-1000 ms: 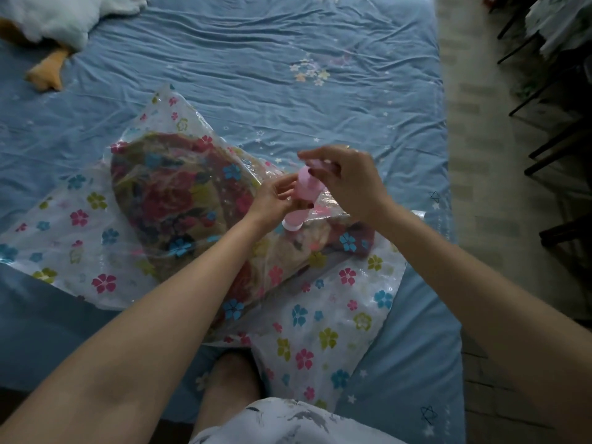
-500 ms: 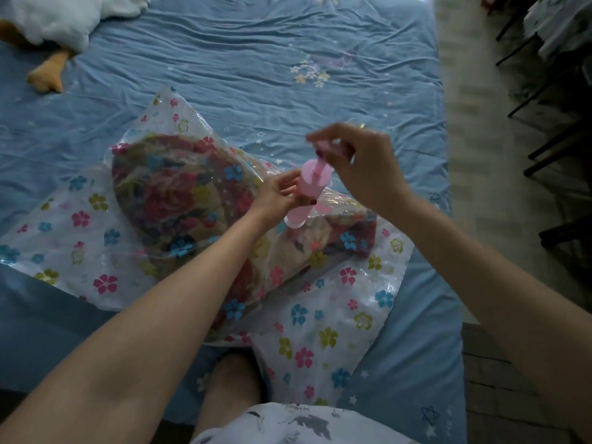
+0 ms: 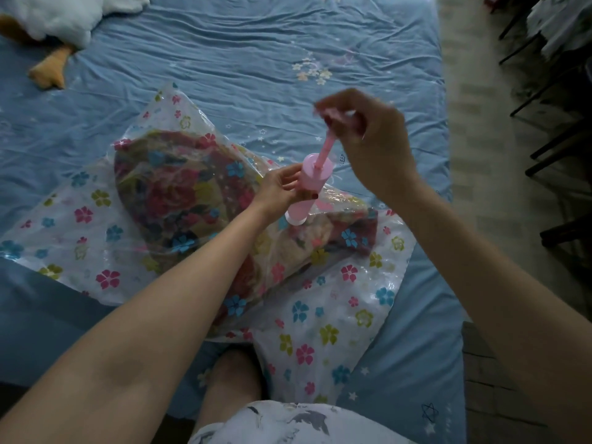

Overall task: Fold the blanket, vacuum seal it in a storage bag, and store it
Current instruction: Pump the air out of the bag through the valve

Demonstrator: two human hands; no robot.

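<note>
Two bare hands work a pink hand pump [image 3: 309, 187] over a blue bedsheet [image 3: 243, 59]. Up at ten o'clock lies a white plush goose [image 3: 54, 17]. Across the middle spreads a clear flower-printed storage bag [image 3: 320, 331], and the folded floral blanket [image 3: 179, 200] sits inside it, at the centre of the bed. Toward three o'clock of the blanket, the left hand [image 3: 278, 190] wraps its fingers around the pump barrel, whose lower end stands on the bag. At one o'clock from that, the right hand [image 3: 371, 139], blurred, pinches the plunger handle, the rod drawn out of the barrel.
</note>
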